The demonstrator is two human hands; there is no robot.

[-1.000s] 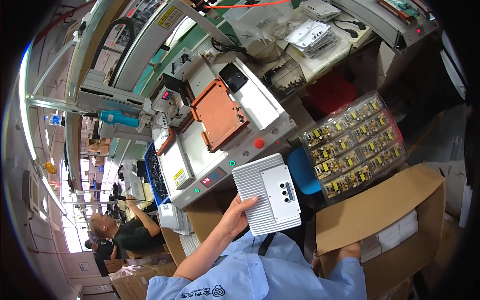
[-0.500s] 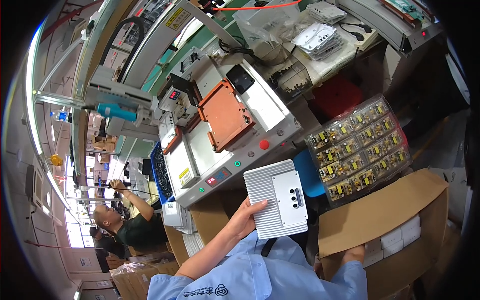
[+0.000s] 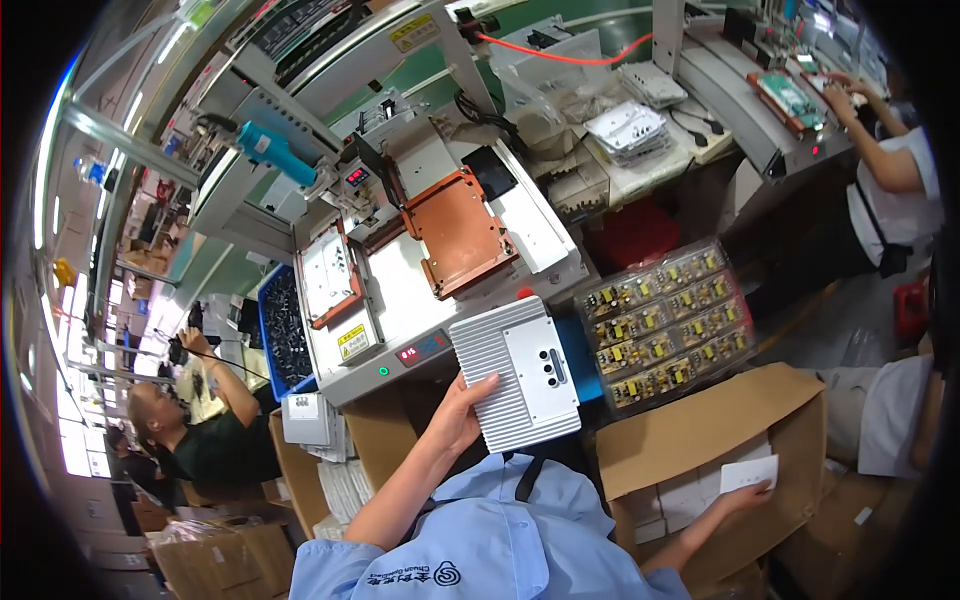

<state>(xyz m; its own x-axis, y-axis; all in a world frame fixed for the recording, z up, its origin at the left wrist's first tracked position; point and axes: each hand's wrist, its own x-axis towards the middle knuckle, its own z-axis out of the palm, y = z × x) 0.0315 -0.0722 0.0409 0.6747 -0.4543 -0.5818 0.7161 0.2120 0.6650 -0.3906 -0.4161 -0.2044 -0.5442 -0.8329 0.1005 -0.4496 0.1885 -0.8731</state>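
My left hand [image 3: 462, 412] grips the lower left edge of a white ribbed metal housing [image 3: 518, 371] with a flat panel and small holes, held in front of the white machine [image 3: 420, 290]. My right hand [image 3: 748, 491] reaches down into an open cardboard box [image 3: 700, 440] at the lower right and touches a white flat piece [image 3: 748, 472] inside it. An orange-brown fixture plate [image 3: 455, 230] lies on the machine top. A clear tray of small yellow and black circuit boards [image 3: 668, 320] rests just right of the housing.
A blue bin of dark small parts [image 3: 283, 330] stands left of the machine. A blue powered screwdriver [image 3: 272, 152] hangs above. One person sits at the lower left [image 3: 200, 440], another works at the upper right bench [image 3: 890, 170]. More white housings [image 3: 630, 128] lie on the bench.
My view has swung, so the bench now sits more to the right. My left hand still holds the housing in much the same place. My right hand stays in the box, now on a white piece.
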